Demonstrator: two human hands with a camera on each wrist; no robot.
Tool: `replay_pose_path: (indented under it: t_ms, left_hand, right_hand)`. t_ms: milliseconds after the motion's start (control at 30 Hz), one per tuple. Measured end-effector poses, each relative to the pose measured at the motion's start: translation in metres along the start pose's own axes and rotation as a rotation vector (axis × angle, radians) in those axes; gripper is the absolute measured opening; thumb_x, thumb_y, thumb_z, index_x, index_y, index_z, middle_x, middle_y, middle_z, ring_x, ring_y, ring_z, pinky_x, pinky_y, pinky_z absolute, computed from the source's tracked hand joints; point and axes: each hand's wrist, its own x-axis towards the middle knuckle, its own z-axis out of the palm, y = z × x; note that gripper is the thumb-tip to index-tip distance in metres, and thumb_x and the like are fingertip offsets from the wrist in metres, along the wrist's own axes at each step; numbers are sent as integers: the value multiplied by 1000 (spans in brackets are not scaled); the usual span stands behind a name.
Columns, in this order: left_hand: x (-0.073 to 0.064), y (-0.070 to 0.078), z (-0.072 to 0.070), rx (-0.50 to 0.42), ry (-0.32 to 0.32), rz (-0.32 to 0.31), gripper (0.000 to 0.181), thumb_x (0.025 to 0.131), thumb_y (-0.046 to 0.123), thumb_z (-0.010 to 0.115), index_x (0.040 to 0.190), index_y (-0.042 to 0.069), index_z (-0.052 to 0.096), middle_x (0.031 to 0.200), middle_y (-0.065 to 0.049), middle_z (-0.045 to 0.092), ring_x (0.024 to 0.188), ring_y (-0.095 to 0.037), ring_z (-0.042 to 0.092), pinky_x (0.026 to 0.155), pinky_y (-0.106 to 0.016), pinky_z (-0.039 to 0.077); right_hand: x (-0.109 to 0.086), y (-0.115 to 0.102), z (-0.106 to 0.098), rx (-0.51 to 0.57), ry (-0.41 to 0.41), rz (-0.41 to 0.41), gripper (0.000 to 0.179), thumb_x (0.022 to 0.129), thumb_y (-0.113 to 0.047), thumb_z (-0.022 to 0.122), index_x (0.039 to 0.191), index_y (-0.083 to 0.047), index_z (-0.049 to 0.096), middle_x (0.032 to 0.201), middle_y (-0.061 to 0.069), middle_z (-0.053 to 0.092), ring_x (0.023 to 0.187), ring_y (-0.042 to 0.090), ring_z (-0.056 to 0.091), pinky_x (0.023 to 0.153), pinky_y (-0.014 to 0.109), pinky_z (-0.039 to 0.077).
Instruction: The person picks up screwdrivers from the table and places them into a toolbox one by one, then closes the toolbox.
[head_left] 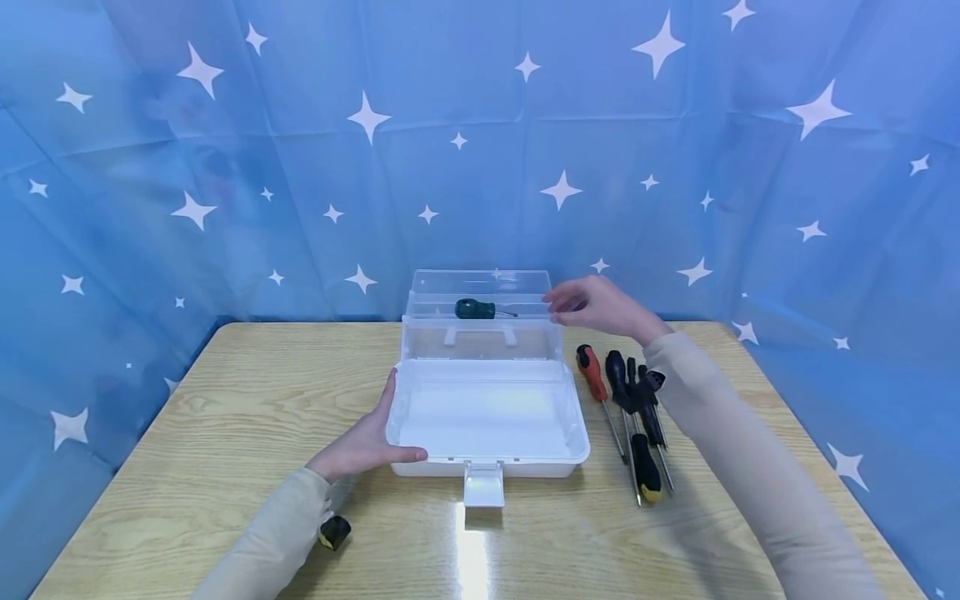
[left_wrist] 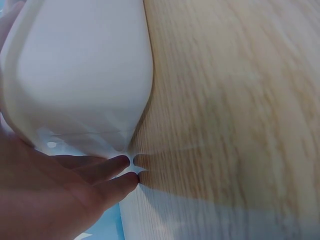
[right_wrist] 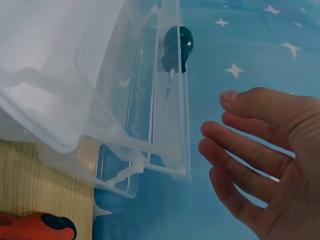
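A white toolbox (head_left: 487, 408) stands open on the table, its latch flap hanging toward me. Behind its base, clear trays rise in steps, and a green-handled screwdriver (head_left: 476, 309) lies in the upper tray (head_left: 435, 308). My left hand (head_left: 371, 442) rests against the box's left front corner, thumb along the front rim and fairly straight fingers along the side. Beside the right end of the upper tray is my right hand (head_left: 600, 304). Its fingers are loosely bent with nothing between them; in the right wrist view it is apart from the green screwdriver (right_wrist: 177, 47).
Right of the box lie an orange-and-black screwdriver (head_left: 592, 372) and several black-handled screwdrivers (head_left: 647, 467) close together, partly under my right sleeve. A small black-and-yellow object (head_left: 334, 532) shows beside my left sleeve. A blue star-patterned curtain (head_left: 480, 192) hangs behind the wooden table (head_left: 262, 400).
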Motion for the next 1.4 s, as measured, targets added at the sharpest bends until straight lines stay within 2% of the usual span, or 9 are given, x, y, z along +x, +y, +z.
replay_pose_path:
  t_ms: [400, 633, 1100, 1400]
  left_hand:
    - [0, -1, -1, 5, -2, 0, 131, 74, 38, 84, 152, 13, -19, 158, -21, -2, 141, -41, 15, 110, -56, 19]
    - [0, -2, -1, -4, -2, 14, 131, 75, 36, 84, 152, 12, -19, 159, -21, -2, 141, -41, 15, 110, -56, 18]
    - [0, -1, 0, 7, -3, -3, 132, 74, 39, 84, 152, 14, -18, 159, -20, -3, 141, -41, 14, 110, -56, 19]
    - [1, -2, 0, 26, 0, -14, 131, 75, 39, 83, 152, 15, -19, 159, -20, -3, 141, -42, 14, 109, -58, 20]
  right_hand:
    - [-21, 17, 0, -42, 10, 5, 32, 93, -7, 64, 123, 4, 62, 105, 13, 69, 94, 28, 66, 82, 44, 53]
    - [-31, 23, 1, -49, 10, 8, 31, 93, -9, 65, 121, 3, 63, 106, 14, 69, 93, 26, 66, 85, 45, 51]
    - [-60, 37, 7, -32, -38, 41, 33, 94, -9, 64, 123, 5, 61, 105, 15, 69, 95, 27, 65, 81, 44, 53]
    - [-76, 55, 11, -64, -26, 61, 35, 94, -12, 65, 123, 6, 60, 105, 14, 69, 95, 27, 65, 77, 41, 54]
